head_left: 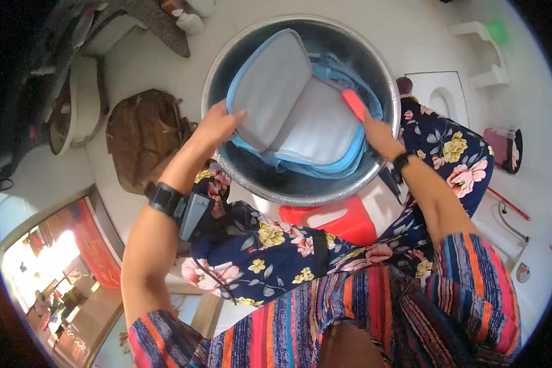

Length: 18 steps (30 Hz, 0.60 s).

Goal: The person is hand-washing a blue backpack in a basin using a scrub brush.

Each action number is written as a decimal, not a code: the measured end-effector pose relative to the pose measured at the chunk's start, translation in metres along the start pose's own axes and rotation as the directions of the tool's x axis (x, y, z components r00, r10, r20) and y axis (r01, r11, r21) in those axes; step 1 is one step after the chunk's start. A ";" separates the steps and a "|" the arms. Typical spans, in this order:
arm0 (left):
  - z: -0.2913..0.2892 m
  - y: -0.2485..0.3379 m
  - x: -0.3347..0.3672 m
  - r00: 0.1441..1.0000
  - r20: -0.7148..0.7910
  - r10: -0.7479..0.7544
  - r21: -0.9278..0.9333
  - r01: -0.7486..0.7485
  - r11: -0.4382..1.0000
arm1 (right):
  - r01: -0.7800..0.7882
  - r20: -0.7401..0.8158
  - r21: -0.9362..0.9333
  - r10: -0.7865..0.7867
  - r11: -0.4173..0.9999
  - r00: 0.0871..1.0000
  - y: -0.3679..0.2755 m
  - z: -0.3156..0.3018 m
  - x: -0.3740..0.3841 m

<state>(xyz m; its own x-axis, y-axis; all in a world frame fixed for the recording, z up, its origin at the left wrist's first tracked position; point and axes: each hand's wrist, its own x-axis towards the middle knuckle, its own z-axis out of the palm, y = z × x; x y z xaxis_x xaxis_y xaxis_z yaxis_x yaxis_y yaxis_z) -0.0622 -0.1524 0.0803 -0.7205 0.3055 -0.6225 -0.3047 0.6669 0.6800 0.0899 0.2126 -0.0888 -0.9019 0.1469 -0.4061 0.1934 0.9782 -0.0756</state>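
A light blue and grey fabric bag (322, 132) lies opened out in a round metal basin (259, 197). My left hand (219, 126) grips the lower left edge of its grey flap (276, 80), which is raised and tilted to the left. On the basin's right side, my right hand (381, 138) is closed round a slim red brush (353, 104). The brush's tip reaches over the bag's grey inside; its bristles are hidden. Blue straps and trim (343, 70) are bunched against the basin's far wall.
A red plastic jug (359, 224) lies below the basin, between my knees. To the left a brown bag (142, 141) rests on the floor. A squat toilet (443, 98) and a white stool (494, 58) are at the right. A white bottle (190, 23) stands at the back.
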 end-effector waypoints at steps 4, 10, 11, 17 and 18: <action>-0.008 -0.003 0.000 0.999 0.027 0.040 0.050 -0.041 0.998 | -0.148 0.428 0.003 0.132 0.989 0.894 -0.050 -0.021 -0.068; 0.009 -0.001 0.015 0.990 -0.037 0.134 0.082 -0.130 0.988 | 0.183 0.229 0.386 -0.286 0.904 0.931 -0.142 -0.034 -0.074; 0.010 -0.007 0.021 0.986 -0.052 0.162 0.129 -0.154 0.980 | 0.171 0.262 0.387 -0.286 0.906 0.922 -0.172 -0.036 -0.065; 0.013 -0.022 0.028 0.998 -0.009 0.056 0.224 -0.052 0.973 | 0.505 0.255 0.099 -0.513 0.857 0.820 -0.184 -0.031 -0.117; 0.013 -0.021 0.025 0.998 0.010 0.061 0.200 -0.061 0.978 | 0.528 0.340 0.043 -0.509 0.848 0.791 -0.151 -0.027 -0.118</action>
<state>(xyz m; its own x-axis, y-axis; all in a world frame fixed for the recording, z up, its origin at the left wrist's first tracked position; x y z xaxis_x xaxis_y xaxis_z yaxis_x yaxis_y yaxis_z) -0.0653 -0.1494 0.0455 -0.7317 0.3519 -0.5837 -0.1291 0.7693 0.6257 0.1566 0.0520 -0.0045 -0.6806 -0.4318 -0.5919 -0.2956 0.9010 -0.3174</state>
